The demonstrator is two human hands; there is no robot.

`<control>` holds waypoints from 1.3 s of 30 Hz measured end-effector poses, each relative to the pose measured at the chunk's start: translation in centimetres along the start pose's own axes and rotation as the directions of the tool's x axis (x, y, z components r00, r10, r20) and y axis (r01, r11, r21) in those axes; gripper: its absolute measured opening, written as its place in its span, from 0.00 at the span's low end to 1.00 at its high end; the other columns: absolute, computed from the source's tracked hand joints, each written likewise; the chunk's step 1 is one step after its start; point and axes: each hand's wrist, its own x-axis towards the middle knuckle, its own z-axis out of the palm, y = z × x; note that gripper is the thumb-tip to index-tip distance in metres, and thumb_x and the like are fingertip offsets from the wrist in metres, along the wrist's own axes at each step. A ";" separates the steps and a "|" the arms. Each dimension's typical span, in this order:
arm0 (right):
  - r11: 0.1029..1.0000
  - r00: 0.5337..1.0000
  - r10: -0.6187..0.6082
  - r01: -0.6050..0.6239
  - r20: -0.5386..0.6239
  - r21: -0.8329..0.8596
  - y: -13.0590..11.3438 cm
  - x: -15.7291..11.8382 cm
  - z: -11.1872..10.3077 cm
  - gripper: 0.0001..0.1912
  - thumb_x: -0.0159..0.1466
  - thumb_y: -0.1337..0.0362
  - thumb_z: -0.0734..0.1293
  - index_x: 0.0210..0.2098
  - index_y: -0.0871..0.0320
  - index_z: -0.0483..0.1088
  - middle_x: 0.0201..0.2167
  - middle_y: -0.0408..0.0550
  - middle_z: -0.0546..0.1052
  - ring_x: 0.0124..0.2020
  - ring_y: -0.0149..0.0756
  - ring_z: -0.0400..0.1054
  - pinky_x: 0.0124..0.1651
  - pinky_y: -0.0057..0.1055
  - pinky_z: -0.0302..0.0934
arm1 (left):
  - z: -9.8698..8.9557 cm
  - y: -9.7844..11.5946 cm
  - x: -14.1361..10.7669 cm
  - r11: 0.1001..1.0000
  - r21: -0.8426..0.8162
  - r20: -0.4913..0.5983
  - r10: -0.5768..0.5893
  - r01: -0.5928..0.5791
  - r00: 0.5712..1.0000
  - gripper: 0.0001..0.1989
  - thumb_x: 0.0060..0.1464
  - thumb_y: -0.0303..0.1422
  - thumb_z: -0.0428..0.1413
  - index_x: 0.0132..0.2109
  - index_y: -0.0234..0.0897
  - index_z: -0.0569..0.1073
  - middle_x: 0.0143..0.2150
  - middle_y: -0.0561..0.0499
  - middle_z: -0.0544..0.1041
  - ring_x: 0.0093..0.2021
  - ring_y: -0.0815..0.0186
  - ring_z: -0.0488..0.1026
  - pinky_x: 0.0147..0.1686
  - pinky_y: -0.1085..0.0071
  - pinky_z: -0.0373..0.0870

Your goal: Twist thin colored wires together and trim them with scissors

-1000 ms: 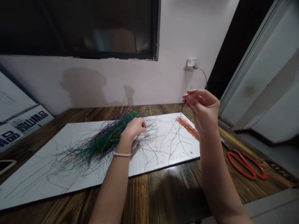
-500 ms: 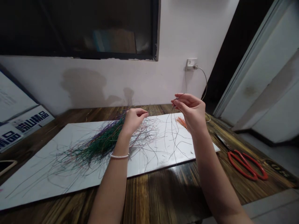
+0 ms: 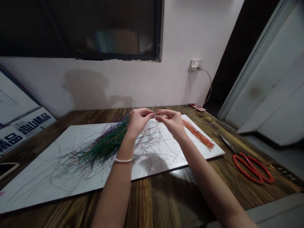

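Note:
Fingertip to fingertip, my two hands meet above the white board [image 3: 57,139]. Closed in a pinch, my left hand [image 3: 140,122] grips thin dark wires [image 3: 155,107] whose ends poke up between the fingers. My right hand [image 3: 172,122] is pinched on the same few wires, and strands hang down below it. Behind and left of my left hand lies a big tangled bundle of green, purple and dark wires [image 3: 104,145]. A smaller bundle of orange wires [image 3: 200,136] rests on the board to the right of my right hand.
Red-handled scissors [image 3: 251,167] lie on the wooden table [image 3: 147,202] at the right. A white cable [image 3: 210,85] runs from the wall socket [image 3: 195,65] down to a red object [image 3: 197,107] at the back. Printed boxes [image 3: 30,126] stand at the left.
My right hand has come down and left with its wires to meet my left hand. More of the orange bundle and the red object now show. My left hand has shifted slightly right.

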 end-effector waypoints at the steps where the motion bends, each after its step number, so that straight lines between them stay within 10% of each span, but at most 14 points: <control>1: 1.000 1.000 0.000 0.000 0.004 -0.001 0.2 0.0 0.1 0.10 0.43 0.62 0.76 0.23 0.59 0.76 0.32 0.49 0.78 0.26 0.30 0.69 0.32 0.31 0.67 | 0.1 0.0 0.0 1.000 -0.029 0.019 0.002 -0.001 1.000 0.06 0.47 0.31 0.60 0.31 0.31 0.77 0.30 0.46 0.80 0.31 0.65 0.76 0.32 0.72 0.72; 39: 0.994 0.984 -0.064 0.078 -0.166 0.080 1.9 0.4 -0.1 0.08 0.48 0.63 0.73 0.29 0.57 0.78 0.30 0.48 0.80 0.33 0.36 0.73 0.40 0.35 0.69 | -0.4 0.2 -0.1 0.999 0.015 0.037 -0.040 0.039 0.999 0.07 0.47 0.33 0.61 0.29 0.32 0.77 0.26 0.48 0.78 0.28 0.68 0.72 0.28 0.73 0.66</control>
